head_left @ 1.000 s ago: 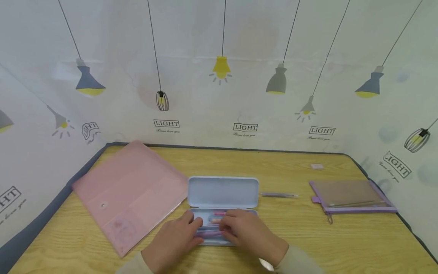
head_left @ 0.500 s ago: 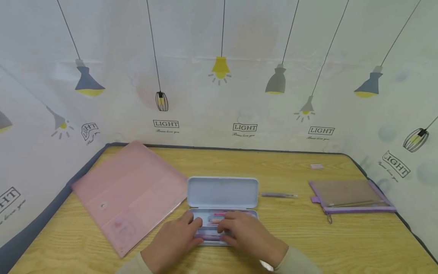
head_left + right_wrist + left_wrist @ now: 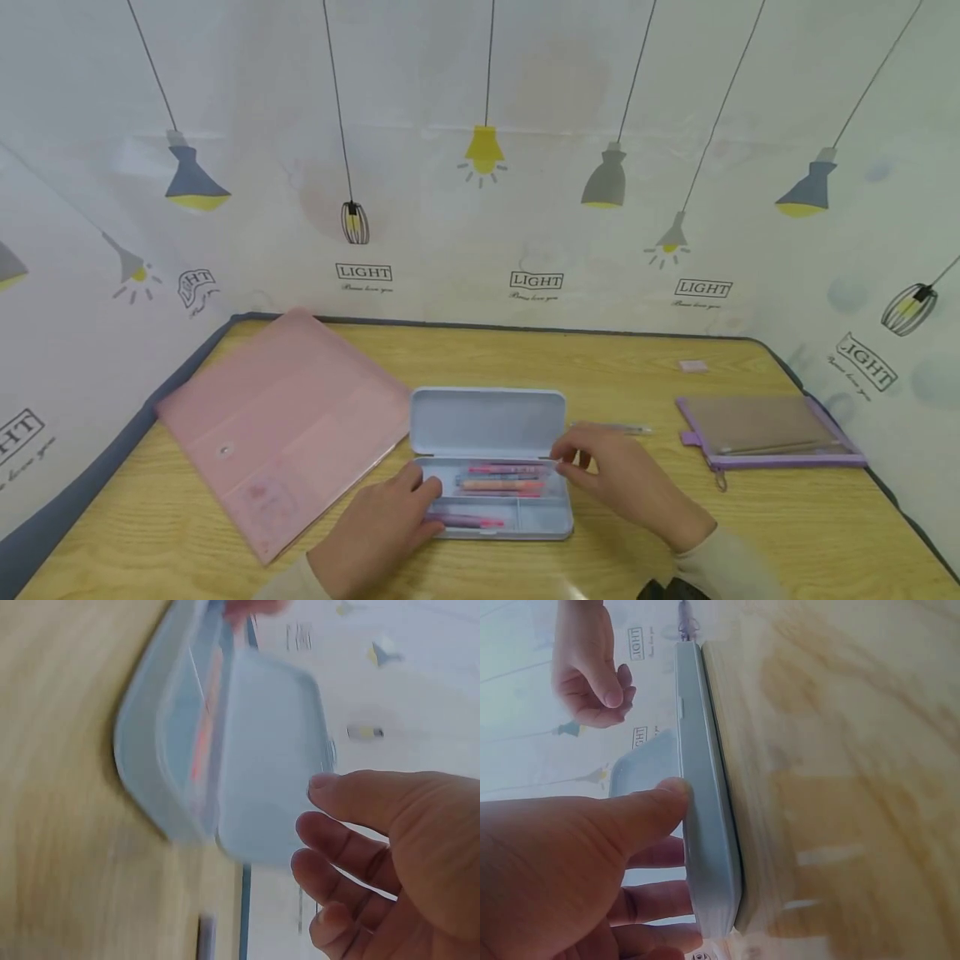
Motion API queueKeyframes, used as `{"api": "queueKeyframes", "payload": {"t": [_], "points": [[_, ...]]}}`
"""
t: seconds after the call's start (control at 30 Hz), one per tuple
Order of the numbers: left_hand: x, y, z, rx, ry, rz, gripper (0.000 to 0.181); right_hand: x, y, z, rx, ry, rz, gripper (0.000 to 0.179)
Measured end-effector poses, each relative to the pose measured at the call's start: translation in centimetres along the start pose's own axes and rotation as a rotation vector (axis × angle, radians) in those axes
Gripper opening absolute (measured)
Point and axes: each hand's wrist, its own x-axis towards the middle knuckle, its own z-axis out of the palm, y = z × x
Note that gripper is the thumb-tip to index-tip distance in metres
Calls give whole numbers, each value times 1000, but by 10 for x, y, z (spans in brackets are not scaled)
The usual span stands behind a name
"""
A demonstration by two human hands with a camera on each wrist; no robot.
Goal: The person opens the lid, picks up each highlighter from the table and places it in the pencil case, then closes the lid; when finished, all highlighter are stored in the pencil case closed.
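A light blue pencil case (image 3: 544, 518) stands open on the table, its lid (image 3: 487, 422) tipped back. Several pink, orange and blue pens (image 3: 501, 483) lie in its rear compartment. A purple pen with a pink end (image 3: 467, 522) lies in the front one. My left hand (image 3: 386, 512) holds the case's left end; in the left wrist view its thumb (image 3: 656, 810) presses the front wall while the fingers reach over to the far side. My right hand (image 3: 626, 475) hovers by the case's right rear corner, fingers loosely bent, nothing between them in the right wrist view.
Left of the case lies a large pink snap folder (image 3: 300, 400). A slim pen (image 3: 633, 429) lies behind my right hand, partly hidden. Farther right are a purple-edged mesh zip pouch (image 3: 772, 425) and a small pale pink block (image 3: 693, 366). A printed backdrop encloses the table.
My right hand has let go of the purple pen in the front compartment and moved right and back, uncovering the pens. My left hand stays on the case.
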Motion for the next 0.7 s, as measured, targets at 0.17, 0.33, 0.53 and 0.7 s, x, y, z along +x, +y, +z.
{"api": "queueKeyframes", "payload": {"t": [0.17,0.33,0.53,0.7], "points": [[-1,-1,2,20,44,19,33,-3,37,-20,-52,67,82,9],[-2,0,4,39,78,19,33,-9,74,-26,-69,90,144,7],[-3,-2,3,7,58,10,31,-13,91,-27,-85,74,222,7],[-5,-5,-1,-50,9,-9,31,-14,97,-27,-101,55,249,12]]}}
